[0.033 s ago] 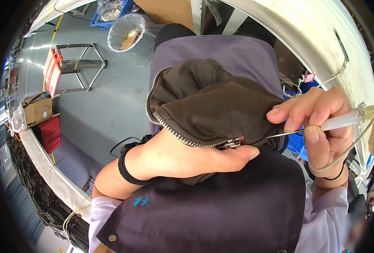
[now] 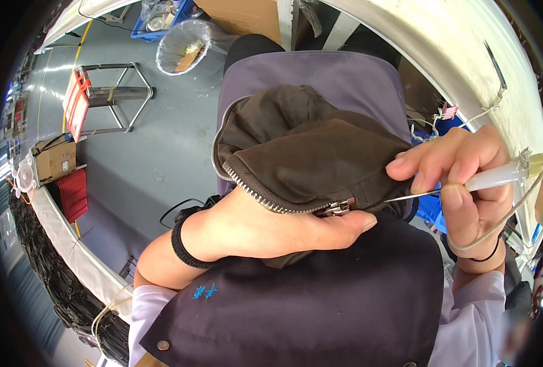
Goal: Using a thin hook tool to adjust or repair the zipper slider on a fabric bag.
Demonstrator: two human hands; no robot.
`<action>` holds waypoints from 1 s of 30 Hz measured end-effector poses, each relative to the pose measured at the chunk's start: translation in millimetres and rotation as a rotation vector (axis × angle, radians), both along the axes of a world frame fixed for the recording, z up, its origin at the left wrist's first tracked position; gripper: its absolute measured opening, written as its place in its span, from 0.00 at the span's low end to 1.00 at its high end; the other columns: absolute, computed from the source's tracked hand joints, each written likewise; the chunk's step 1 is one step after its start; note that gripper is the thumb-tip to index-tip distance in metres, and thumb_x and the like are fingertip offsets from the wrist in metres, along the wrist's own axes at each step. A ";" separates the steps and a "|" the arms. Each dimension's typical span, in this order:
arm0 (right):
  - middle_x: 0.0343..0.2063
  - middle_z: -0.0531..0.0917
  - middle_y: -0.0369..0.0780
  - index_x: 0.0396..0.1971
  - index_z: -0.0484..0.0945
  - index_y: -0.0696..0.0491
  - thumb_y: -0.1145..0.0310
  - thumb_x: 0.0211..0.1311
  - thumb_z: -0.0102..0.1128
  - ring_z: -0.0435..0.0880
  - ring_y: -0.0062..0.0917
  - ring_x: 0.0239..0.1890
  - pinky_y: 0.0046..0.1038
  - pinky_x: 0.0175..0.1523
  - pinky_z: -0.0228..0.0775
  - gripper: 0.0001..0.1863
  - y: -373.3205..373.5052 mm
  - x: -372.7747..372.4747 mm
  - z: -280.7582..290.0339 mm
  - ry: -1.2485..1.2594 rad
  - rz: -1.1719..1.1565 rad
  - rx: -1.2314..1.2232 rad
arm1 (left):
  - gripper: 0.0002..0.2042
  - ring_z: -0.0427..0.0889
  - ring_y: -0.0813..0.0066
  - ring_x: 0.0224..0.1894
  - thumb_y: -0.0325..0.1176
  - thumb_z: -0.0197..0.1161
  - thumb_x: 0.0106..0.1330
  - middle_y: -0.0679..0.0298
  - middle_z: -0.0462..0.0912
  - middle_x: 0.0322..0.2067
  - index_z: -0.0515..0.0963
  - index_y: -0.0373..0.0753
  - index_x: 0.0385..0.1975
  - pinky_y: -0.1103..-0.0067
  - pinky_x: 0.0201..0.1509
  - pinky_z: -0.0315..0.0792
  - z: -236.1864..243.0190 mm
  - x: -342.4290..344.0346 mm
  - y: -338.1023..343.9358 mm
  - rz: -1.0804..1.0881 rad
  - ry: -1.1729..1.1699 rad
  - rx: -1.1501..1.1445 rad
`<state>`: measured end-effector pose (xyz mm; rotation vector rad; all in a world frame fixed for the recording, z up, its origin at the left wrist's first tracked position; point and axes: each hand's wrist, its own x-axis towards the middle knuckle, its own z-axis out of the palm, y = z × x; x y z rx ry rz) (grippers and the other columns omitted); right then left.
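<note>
A dark olive-brown fabric pouch with a silver zipper rests over my lap. My left hand is closed on it from below, the thumb lying just under the zipper slider. My right hand pinches a white-handled tool with a thin metal shaft, whose point reaches the fabric right of the slider; whether it is in the cloth I cannot tell. The right index fingertip is at the pouch's edge. A pale cord runs down from the tool's yellowish end across my right hand.
A purple-grey cloth covers my lap. At left are a metal stool with a red-and-white top, cardboard boxes and a small fan. A lined bin and blue crate stand beyond. A white curved edge runs along the right.
</note>
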<state>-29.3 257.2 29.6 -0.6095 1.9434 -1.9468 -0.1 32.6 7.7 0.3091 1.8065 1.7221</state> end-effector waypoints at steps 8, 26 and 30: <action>0.26 0.76 0.43 0.33 0.62 0.53 0.69 0.63 0.54 0.81 0.33 0.34 0.37 0.47 0.75 0.10 -1.4 -1.7 3.6 0.046 0.052 0.064 | 0.14 0.73 0.76 0.29 0.29 0.68 0.54 0.68 0.76 0.28 0.75 0.37 0.39 0.78 0.33 0.69 1.8 -0.6 2.2 0.040 0.046 0.016; 0.26 0.75 0.43 0.34 0.61 0.54 0.71 0.63 0.54 0.80 0.32 0.33 0.34 0.43 0.75 0.10 -0.7 -4.8 7.1 0.205 0.178 0.180 | 0.10 0.74 0.75 0.26 0.29 0.67 0.54 0.68 0.77 0.25 0.76 0.37 0.35 0.78 0.30 0.69 2.1 4.0 3.9 0.035 -0.012 -0.033; 0.26 0.75 0.43 0.34 0.62 0.53 0.71 0.63 0.54 0.81 0.33 0.34 0.34 0.43 0.75 0.10 3.0 -6.1 7.6 0.198 0.161 0.201 | 0.10 0.74 0.76 0.25 0.29 0.67 0.54 0.68 0.77 0.25 0.76 0.37 0.34 0.79 0.29 0.69 -2.1 5.5 3.7 0.029 0.088 -0.034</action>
